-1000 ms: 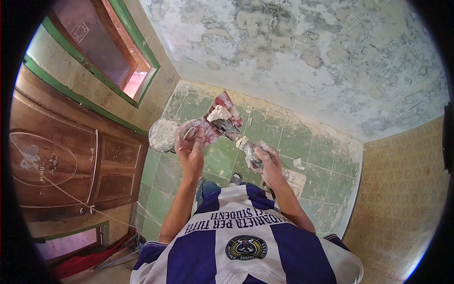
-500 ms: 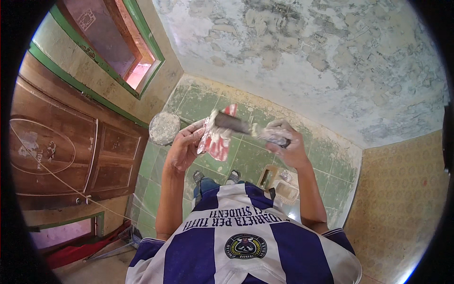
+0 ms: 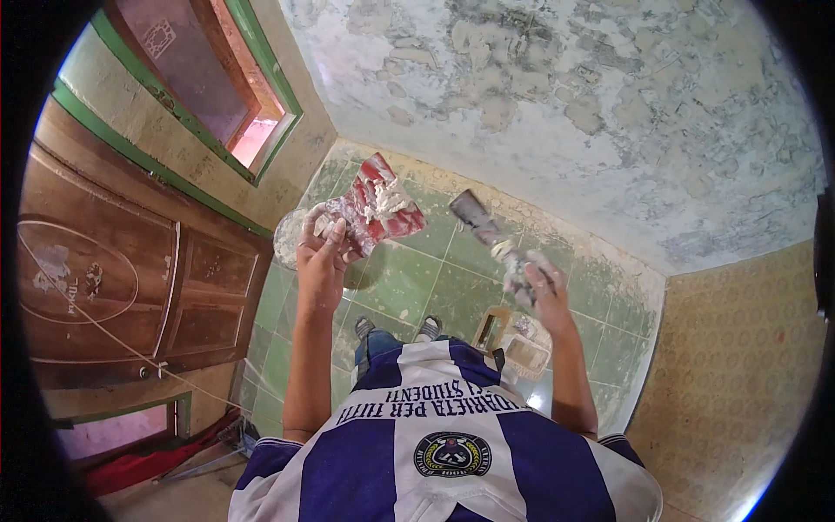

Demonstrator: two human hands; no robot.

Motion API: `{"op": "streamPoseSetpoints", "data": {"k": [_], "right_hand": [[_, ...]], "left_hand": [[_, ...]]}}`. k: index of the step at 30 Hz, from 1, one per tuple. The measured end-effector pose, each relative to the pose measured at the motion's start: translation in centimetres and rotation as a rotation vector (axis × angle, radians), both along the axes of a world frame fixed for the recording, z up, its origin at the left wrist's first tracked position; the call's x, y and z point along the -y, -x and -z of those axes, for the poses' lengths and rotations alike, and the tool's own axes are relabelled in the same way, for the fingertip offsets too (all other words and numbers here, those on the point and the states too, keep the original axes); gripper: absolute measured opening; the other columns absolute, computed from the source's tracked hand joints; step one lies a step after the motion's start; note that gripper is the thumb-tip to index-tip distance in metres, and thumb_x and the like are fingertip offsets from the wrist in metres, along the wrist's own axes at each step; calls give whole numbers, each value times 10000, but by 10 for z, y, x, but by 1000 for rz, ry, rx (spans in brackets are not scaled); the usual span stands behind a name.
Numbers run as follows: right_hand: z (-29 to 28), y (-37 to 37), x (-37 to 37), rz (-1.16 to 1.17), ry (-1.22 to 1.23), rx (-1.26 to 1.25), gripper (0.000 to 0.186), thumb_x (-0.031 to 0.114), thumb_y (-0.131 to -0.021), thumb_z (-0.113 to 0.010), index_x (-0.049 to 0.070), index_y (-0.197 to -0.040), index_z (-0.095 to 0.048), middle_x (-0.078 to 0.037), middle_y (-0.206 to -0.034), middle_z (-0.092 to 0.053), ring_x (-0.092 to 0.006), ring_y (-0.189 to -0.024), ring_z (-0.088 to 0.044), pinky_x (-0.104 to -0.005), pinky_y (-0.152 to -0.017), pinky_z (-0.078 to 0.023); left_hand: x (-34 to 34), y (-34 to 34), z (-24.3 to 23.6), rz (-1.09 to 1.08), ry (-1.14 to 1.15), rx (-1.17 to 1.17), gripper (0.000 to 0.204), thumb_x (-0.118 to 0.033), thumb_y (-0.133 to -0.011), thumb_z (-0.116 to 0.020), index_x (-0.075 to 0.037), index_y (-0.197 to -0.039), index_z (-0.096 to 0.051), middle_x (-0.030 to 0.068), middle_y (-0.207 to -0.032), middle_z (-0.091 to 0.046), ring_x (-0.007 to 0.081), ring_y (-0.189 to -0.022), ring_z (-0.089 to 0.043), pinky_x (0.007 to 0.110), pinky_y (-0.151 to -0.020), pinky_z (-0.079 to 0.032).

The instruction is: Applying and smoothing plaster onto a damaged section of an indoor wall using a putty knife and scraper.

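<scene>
My left hand [image 3: 322, 265] is closed on the near end of a red spreader [image 3: 402, 224], a flat, flaring piece smeared with white. A lump of whitish putty [image 3: 388, 202] sits on its face. Over to the right, my right hand [image 3: 550, 294] grips the caked handle of a putty knife [image 3: 474, 213]. Its dark blade points up and to the left, apart from the spreader. White residue coats the fingers of both hands.
A patchy, plastered wall [image 3: 539, 70] rises ahead over a green tiled floor [image 3: 391, 278]. Behind my left hand is a round, pale-topped object [image 3: 287, 239], partly hidden. Light trays [image 3: 526, 355] lie near my feet. A wooden door [image 3: 209, 270] stands at left.
The putty knife has come away from the spreader, moving right and turning its blade upward. My left hand has tilted the spreader, so its putty-loaded face shows.
</scene>
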State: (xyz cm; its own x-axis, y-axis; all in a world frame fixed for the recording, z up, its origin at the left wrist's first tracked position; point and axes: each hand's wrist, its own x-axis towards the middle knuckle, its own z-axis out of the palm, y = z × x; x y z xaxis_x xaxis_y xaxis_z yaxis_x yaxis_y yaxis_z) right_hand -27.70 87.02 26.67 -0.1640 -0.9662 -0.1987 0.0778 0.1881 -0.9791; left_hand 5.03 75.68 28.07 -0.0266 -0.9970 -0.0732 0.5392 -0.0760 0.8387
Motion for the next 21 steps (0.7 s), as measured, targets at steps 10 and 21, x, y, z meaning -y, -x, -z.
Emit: {"op": "streamPoseSetpoints", "data": {"k": [10, 21], "right_hand": [[17, -78, 23, 17, -174, 370, 384, 284, -992, -558, -13, -1236, -552, -78, -765, -615, -96, -555, -496, -227, -450, -336], [-31, -89, 72, -225, 235, -22, 412, 252, -968, -612, -19, -1274, -566, -61, -878, -673, -69, -617, -504, -211, -522, -396]], "left_hand": [[5, -8, 40, -14, 235, 217, 398, 29, -948, -547, -43, -1317, -417, 126, -1180, -607, 193, -1098, -599, 338, -881, -532], [71, -62, 1, 287, -174, -37, 506, -93, -931, -611, -2, -1378, -392, 124, -1105, -653, 179, -895, -676, 289, -716, -574]]}}
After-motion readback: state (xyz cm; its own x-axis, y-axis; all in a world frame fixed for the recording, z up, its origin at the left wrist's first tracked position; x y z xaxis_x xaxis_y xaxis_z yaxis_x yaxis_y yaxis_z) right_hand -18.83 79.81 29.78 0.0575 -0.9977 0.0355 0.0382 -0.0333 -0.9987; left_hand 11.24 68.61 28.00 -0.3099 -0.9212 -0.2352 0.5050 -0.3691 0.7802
